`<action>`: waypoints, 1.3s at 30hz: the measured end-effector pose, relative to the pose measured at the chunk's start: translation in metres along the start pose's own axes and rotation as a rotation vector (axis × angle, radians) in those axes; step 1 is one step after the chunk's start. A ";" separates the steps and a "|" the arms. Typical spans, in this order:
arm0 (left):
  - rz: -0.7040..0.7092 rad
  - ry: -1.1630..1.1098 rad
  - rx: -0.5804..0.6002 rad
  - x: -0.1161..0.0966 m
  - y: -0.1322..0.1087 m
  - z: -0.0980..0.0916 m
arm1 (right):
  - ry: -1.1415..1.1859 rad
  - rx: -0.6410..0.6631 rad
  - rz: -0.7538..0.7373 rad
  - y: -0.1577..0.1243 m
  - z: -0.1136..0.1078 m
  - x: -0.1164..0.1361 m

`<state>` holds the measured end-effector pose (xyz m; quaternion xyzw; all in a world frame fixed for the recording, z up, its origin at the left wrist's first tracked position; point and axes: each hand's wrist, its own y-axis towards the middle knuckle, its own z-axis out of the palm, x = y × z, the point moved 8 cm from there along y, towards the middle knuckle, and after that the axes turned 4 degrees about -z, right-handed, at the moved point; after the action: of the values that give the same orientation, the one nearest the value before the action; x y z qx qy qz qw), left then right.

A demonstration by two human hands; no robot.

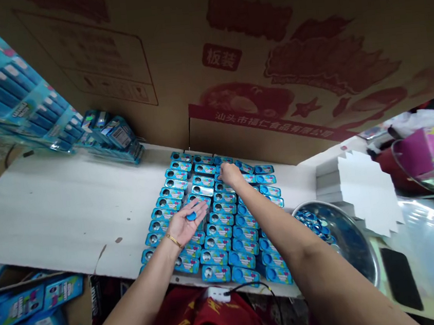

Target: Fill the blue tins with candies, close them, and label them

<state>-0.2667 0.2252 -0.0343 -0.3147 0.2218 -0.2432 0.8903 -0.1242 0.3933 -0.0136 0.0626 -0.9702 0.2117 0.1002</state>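
Far left: stacked blue display packs [3, 86] leaning at upper left, a smaller heap of blue boxes [115, 137] just right of them on the white worktop [51, 211]. More blue cartons [26, 306] below the worktop edge, lower left.

Centre: grid of small blue tins [215, 219] laid flat in rows on the worktop, touching each other, running from the near edge back to the cardboard wall [229, 52] with red print. Most nearer tins show a round blue insert; several in the left columns show a pale round spot instead.

Left hand [184, 223]: palm up, hovering over the left columns of the grid, fingers loosely spread. A small blue cap [191, 216] lies in the palm – grip open, cap cradled, not pinched. Gold bracelet [174, 241] at the wrist.

Right hand [230, 174]: reached to the far rows, knuckles up, fingers curled down onto a tin there. Fingertips hidden by the hand, so can't tell if that grip is closed on anything.

Right: metal bowl [349, 241] just beside the grid, holding more blue caps [312, 220] along its left side. Behind it a stack of white card [355, 184]. Dark phone [402, 277] flat near the bowl's right. Pink-and-clear clutter far right, blurred.
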 end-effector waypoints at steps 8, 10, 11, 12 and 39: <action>-0.005 -0.016 -0.017 -0.001 -0.002 -0.004 | -0.080 0.128 0.090 0.035 0.008 0.002; -0.013 -0.025 -0.025 0.000 -0.004 -0.001 | -0.077 0.106 0.083 0.030 0.005 0.001; -0.018 -0.030 -0.024 0.000 -0.005 0.002 | -0.074 0.089 0.077 0.024 0.002 0.002; -0.021 -0.035 -0.019 0.000 -0.006 0.005 | -0.076 0.069 0.075 0.016 0.000 0.002; 0.068 0.050 -0.195 0.006 -0.021 -0.015 | -0.081 0.149 0.053 -0.008 0.023 0.009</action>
<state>-0.2768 0.2005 -0.0324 -0.3861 0.2772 -0.1981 0.8572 -0.1351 0.3754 -0.0287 0.0529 -0.9562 0.2833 0.0505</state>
